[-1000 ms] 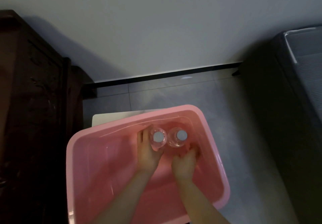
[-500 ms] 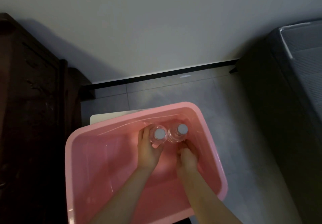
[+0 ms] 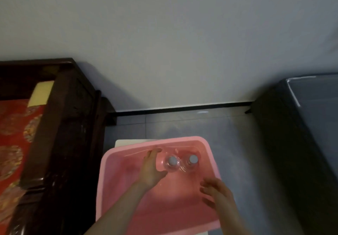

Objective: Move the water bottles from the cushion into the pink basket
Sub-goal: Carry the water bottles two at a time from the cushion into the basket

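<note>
Two clear water bottles with grey caps stand upright side by side in the far part of the pink basket (image 3: 109, 170): the left bottle (image 3: 172, 163) and the right bottle (image 3: 192, 161). My left hand (image 3: 152, 169) hovers just left of the left bottle, fingers spread, holding nothing. My right hand (image 3: 216, 192) is over the basket's near right part, fingers apart and empty, well clear of the bottles. The red patterned cushion (image 3: 12, 134) lies at the far left on a dark wooden seat.
The dark wooden furniture (image 3: 69, 143) stands close to the basket's left side. A white stool or board (image 3: 126, 142) shows under the basket's far rim. A dark grey mattress-like block (image 3: 301, 143) fills the right. Grey tiled floor (image 3: 237, 134) lies between them.
Both hands have let go of the bottles and drawn back; the right hand pulled toward me and to the right. The view has tilted up and left, bringing the cushion into sight.
</note>
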{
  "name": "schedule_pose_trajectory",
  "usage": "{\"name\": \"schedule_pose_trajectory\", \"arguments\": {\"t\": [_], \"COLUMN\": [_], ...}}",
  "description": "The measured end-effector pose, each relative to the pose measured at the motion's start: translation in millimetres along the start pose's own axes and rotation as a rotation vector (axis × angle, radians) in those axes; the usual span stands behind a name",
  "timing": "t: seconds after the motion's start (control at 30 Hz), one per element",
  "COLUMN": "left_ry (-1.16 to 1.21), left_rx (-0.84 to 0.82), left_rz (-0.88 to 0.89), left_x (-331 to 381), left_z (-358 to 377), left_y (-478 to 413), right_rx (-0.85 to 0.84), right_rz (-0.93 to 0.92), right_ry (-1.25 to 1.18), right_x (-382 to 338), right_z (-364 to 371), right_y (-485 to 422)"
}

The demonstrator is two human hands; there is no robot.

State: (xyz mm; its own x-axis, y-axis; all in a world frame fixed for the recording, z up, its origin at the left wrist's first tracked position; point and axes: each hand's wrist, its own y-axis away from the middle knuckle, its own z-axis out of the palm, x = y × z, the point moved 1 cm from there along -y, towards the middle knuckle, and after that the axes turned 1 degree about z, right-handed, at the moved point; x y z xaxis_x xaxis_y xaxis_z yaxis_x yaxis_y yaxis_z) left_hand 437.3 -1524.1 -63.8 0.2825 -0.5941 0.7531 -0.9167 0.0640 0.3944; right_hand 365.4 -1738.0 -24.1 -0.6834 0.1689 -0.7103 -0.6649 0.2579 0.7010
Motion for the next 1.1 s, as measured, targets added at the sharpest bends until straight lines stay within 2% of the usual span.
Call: {"name": "schedule_pose_trajectory", "arguments": {"t": [0.13, 0.27, 0.33, 0.43, 0.5, 0.63, 0.83, 1.0, 1.1], "left_ry": [0.022, 0.077, 0.08, 0.041, -0.015, -0.057, -0.117, -0.158, -0.149], "left_rx": [0.136, 0.372, 0.404, 0.592, 0.739, 0.938, 1.209, 1.372, 1.464], "left_rz": [0.031, 0.077, 0.109, 0.138, 0.153, 0.116, -0.071, -0.168, -0.216], "left_x": [26, 41, 48, 50, 42, 18, -62, -141, -189], "left_z": [-61, -125, -137, -194, -235, -302, -378, -431, -456], "left_y": [39, 96, 104, 170, 216, 315, 493, 637, 700], "right_rx": [-0.059, -0.191, -0.143, -0.175, -0.228, -0.385, -0.525, -0.67, -0.752], "right_rz": [-0.294, -0.587, -0.733, -1.101, -1.256, -1.395, -1.632, -1.71, -1.687], "right_ry": [0.168, 0.296, 0.393, 0.554, 0.622, 0.694, 0.801, 0.77, 0.773], "right_x": [-58, -114, -136, -163, -173, -162, -101, -37, 4], "right_z": [-4, 26, 37, 90, 128, 201, 311, 403, 453], "right_y": [43, 82, 80, 130, 170, 244, 371, 475, 519]}}
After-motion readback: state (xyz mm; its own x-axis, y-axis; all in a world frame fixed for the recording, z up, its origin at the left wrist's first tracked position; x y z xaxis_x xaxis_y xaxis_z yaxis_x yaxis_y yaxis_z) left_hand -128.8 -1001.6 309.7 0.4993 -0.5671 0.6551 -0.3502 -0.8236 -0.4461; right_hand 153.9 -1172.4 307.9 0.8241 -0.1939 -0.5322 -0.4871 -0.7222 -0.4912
